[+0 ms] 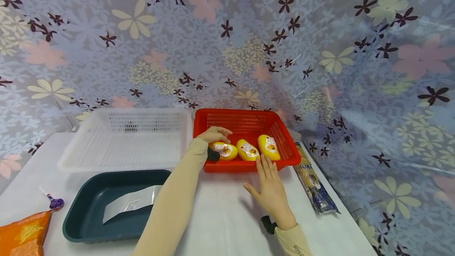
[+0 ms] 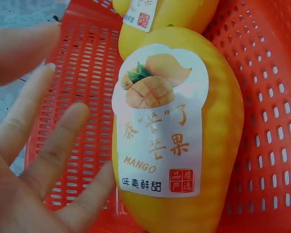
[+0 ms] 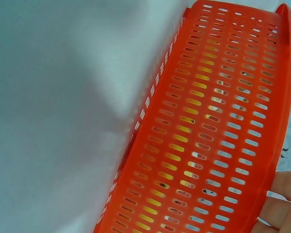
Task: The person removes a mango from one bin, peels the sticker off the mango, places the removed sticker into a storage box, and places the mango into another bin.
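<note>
Three yellow mango-shaped packs with white labels lie in the red basket: a left one, a middle one and a right one. My left hand is over the basket's left end, beside the left mango; the left wrist view shows the hand with fingers spread, next to a labelled mango. My right hand lies with extended fingers at the basket's front rim, near the right mango. In the right wrist view its fingers touch the rim of the basket.
Left of the red basket stands a white basket. In front of it, a dark green tray holds a white sheet. A lollipop and an orange packet lie far left; a long packet lies right.
</note>
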A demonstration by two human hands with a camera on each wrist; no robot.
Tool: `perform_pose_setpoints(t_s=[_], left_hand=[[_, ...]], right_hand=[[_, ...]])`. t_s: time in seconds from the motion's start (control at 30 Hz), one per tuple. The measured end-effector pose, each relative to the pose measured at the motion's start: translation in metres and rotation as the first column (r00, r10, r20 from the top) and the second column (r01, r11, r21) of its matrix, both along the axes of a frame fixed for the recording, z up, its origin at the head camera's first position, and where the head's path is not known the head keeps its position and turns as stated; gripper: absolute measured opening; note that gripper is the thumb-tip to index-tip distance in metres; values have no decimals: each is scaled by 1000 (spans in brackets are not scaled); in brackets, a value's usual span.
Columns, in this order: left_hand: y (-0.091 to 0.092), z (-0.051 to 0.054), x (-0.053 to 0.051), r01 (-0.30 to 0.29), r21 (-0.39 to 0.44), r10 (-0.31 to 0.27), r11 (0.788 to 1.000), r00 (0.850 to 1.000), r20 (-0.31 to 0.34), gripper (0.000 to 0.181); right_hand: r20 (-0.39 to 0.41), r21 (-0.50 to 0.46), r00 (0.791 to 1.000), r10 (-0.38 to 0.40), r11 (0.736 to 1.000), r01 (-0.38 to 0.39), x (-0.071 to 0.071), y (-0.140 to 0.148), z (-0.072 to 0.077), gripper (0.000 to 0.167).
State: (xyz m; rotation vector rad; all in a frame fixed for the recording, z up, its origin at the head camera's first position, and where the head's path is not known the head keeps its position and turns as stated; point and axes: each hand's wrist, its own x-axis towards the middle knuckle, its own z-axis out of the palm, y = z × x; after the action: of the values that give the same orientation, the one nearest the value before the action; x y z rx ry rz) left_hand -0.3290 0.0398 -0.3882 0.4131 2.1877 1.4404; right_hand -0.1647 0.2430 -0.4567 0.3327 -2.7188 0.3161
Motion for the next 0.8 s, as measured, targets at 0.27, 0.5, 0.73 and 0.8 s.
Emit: perform_pose_setpoints(t_s=[0.27, 0.5, 0.73, 0.8], left_hand=[[2, 5, 8, -9, -58, 11, 998, 999, 39, 46], [0, 8, 9, 20, -63, -15, 998, 996, 88, 48], [5, -15, -10, 52, -250, -36, 967, 997, 68, 58], [8, -22, -16, 62, -315, -46, 947, 997, 59, 61]], right_hand=[[-80, 11, 997, 13, 1000, -13, 1, 1, -4, 90], [-130, 5, 991, 38, 999, -38, 0, 1, -8, 96], [-117, 14, 992, 38, 999, -37, -2, 1, -10, 90], [-117, 12, 992, 40, 999, -39, -2, 1, -10, 90]])
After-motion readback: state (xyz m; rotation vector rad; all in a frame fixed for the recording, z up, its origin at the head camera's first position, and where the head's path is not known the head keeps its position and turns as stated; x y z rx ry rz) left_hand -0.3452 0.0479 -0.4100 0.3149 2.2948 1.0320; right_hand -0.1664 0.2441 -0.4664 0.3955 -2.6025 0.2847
